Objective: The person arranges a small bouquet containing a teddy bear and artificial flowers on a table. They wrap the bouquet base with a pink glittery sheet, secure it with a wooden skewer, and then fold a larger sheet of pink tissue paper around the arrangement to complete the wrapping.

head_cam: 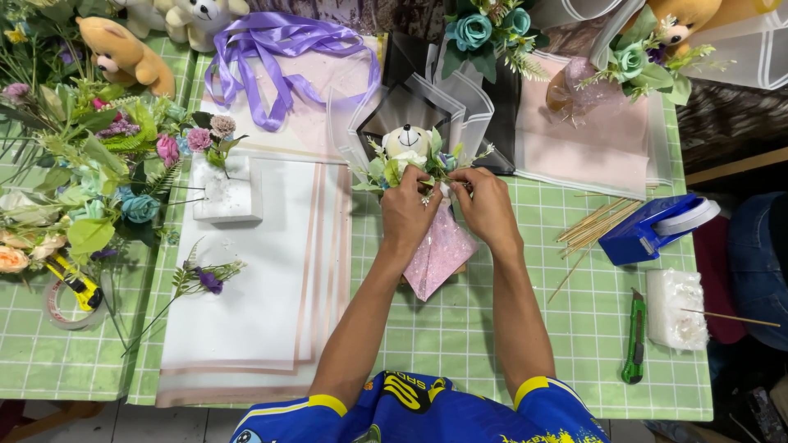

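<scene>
Small bouquet: teddy head, green leaves, pink glitter wrap; sitting mid-table on the green checked cloth. Left hand and right hand are pinching its neck, fingers pressed together. White wrapping sheets are lying left; blue tape dispenser right.

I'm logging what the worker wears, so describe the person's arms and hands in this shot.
Both arms are bare from the short sleeves down. The left hand and right hand wear no gloves, and no rings, watch or bracelet show. The shirt is bright blue, with a yellow band edging each sleeve and yellow and black markings on the chest.
</scene>
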